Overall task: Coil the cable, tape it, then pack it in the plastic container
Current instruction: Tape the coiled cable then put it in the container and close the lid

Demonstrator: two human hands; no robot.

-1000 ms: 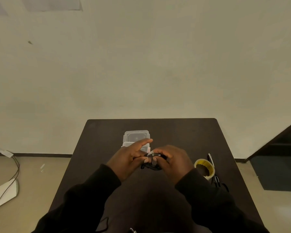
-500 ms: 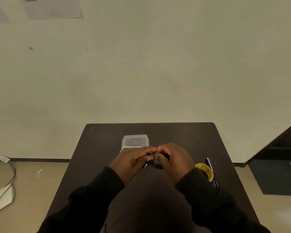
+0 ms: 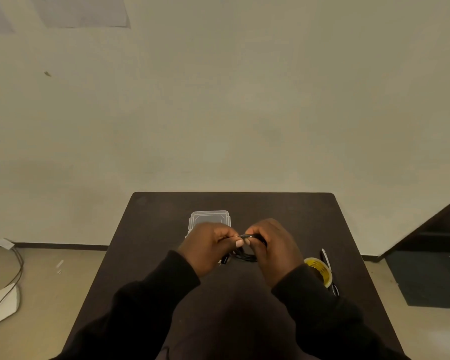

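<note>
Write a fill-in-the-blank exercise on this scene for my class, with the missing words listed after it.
1. Both hands, left hand and right hand, hold the coiled black ____ between them.
2. The yellow roll of tape lies to the ____ of the hands.
3. The clear plastic container sits with its lid ____.
4. Everything rests on a dark ____.

Missing words: cable; right; on; table

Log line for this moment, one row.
stage: taping coil | left hand + right hand: both on cable | tape roll: on table | container: lidded, behind hands
</note>
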